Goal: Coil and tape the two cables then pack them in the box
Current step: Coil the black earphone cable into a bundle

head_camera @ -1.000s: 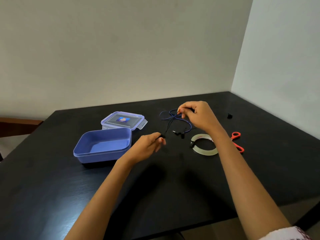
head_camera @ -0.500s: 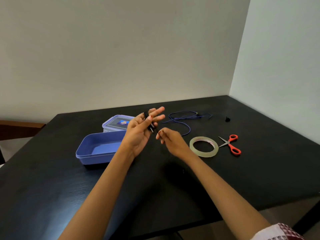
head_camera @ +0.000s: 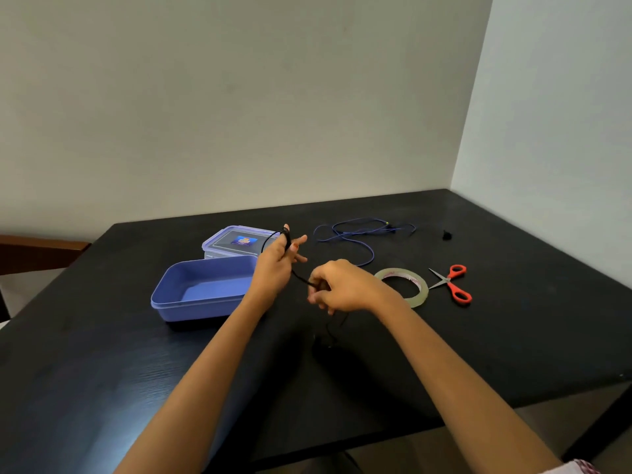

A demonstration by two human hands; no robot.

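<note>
A thin black cable (head_camera: 301, 279) is looped round the raised fingers of my left hand (head_camera: 273, 268), which is lifted above the table beside the box. From there it runs down to my right hand (head_camera: 342, 289), which pinches the strand; its tail hangs to the table below. A blue cable (head_camera: 359, 234) lies loose and uncoiled on the black table (head_camera: 513, 336) behind my hands. The open blue box (head_camera: 178, 295) stands left of my left hand, with nothing in it.
The box's clear lid (head_camera: 239, 241) lies behind the box. A roll of clear tape (head_camera: 422, 290) lies flat just right of my right hand, with orange-handled scissors (head_camera: 453, 285) beyond it. A small black object (head_camera: 447, 235) sits near the far right corner, where two walls meet.
My left hand turned and lifted, and the black cable now loops over its fingertips. My right hand dropped lower and toward me, drawing the strand down. The blue cable stayed on the table.
</note>
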